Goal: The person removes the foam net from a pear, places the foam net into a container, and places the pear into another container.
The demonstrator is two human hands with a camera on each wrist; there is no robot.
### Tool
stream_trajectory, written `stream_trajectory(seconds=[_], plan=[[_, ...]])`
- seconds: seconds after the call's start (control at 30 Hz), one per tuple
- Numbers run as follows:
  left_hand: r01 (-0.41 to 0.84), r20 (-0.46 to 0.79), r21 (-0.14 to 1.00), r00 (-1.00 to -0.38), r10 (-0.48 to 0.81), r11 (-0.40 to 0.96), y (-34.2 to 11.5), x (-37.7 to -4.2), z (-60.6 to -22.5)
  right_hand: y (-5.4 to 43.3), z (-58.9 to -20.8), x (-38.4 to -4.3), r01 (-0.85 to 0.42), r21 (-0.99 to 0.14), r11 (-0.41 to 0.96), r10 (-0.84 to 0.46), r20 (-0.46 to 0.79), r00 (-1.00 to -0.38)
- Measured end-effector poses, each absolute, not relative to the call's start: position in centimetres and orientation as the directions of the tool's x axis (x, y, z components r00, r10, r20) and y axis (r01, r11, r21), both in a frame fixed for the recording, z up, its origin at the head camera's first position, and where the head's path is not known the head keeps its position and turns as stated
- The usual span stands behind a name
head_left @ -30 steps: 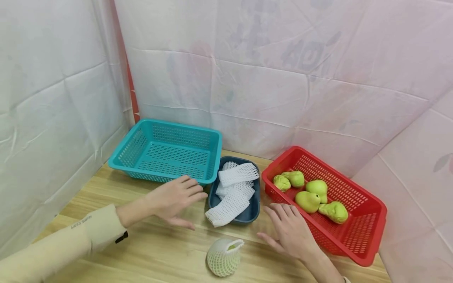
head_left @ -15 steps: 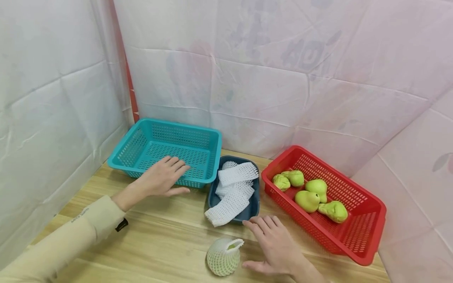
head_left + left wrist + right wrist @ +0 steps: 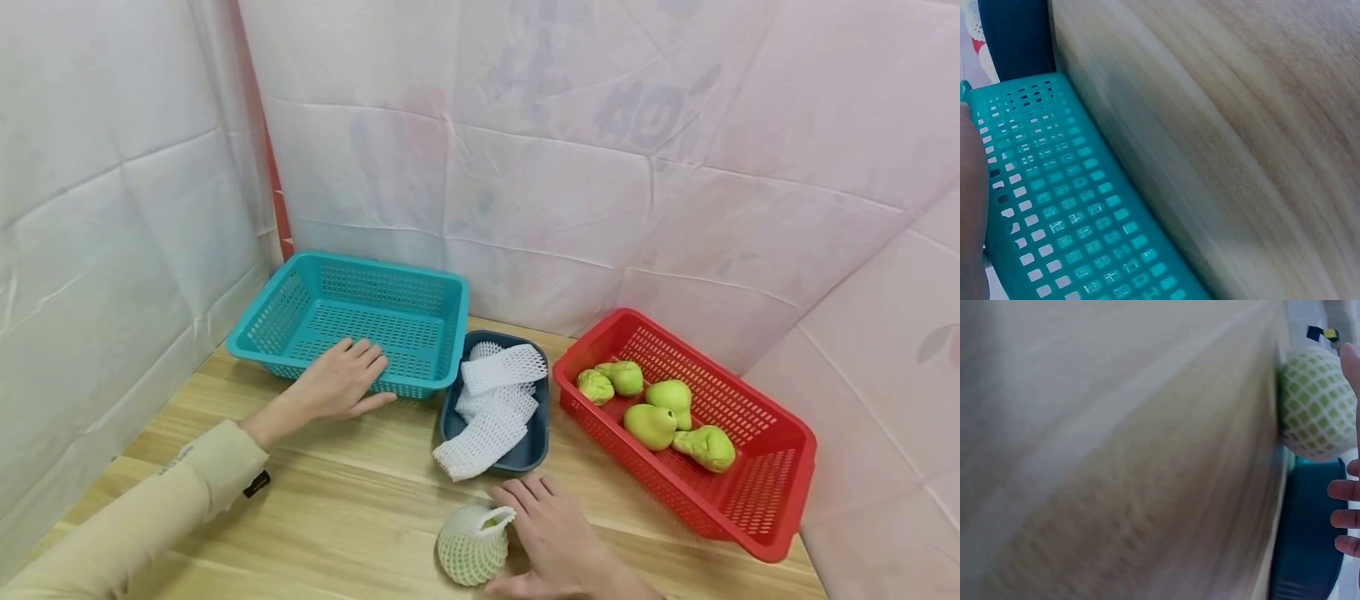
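Note:
A green fruit in a white foam net sleeve (image 3: 472, 546) stands on the table near the front, the sleeve's mouth gathered at its top. My right hand (image 3: 558, 537) is right beside it, fingers spread and thumb apart; the right wrist view shows the netted fruit (image 3: 1317, 403) by the thumb and fingers. My left hand (image 3: 337, 382) rests at the near rim of the teal basket (image 3: 255, 350), fingers loosely over the edge and thumb along the outside. In the left wrist view the basket's perforated wall (image 3: 1079, 187) fills the left side, with only part of the hand showing.
Behind the netted fruit, a dark blue tray (image 3: 525, 454) holds several white foam net sleeves (image 3: 487, 433). A red basket (image 3: 780, 533) with several green pears (image 3: 651, 427) stands at the right. White cloth sheets (image 3: 540, 183) hang around the table.
My right hand has moved left, from beside the red basket to the netted fruit. My left hand has drawn back left and come to the teal basket's near rim.

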State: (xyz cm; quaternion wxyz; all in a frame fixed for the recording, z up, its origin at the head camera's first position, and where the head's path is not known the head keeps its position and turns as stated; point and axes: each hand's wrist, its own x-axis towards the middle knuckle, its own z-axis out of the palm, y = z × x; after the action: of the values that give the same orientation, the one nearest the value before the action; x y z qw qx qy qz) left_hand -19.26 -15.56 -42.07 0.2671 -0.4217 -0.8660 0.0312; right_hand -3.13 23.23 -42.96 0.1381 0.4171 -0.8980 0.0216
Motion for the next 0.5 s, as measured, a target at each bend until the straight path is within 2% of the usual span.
stream_trajectory(seconds=[0.3,0.5], plan=[[0.704,0.425,-0.324,-0.489,0.762,0.632,-15.62,-19.42,-42.68,22.44,-43.31,-3.17,-0.743,-0.015,0.669,-0.726,0.197,-0.659],[0.688,0.445,-0.362,-0.465,0.765,0.629,-15.59,-19.58,-42.73,22.24,-43.53,-3.52,-0.761,-0.031,0.648,-0.740,0.210,-0.639]])
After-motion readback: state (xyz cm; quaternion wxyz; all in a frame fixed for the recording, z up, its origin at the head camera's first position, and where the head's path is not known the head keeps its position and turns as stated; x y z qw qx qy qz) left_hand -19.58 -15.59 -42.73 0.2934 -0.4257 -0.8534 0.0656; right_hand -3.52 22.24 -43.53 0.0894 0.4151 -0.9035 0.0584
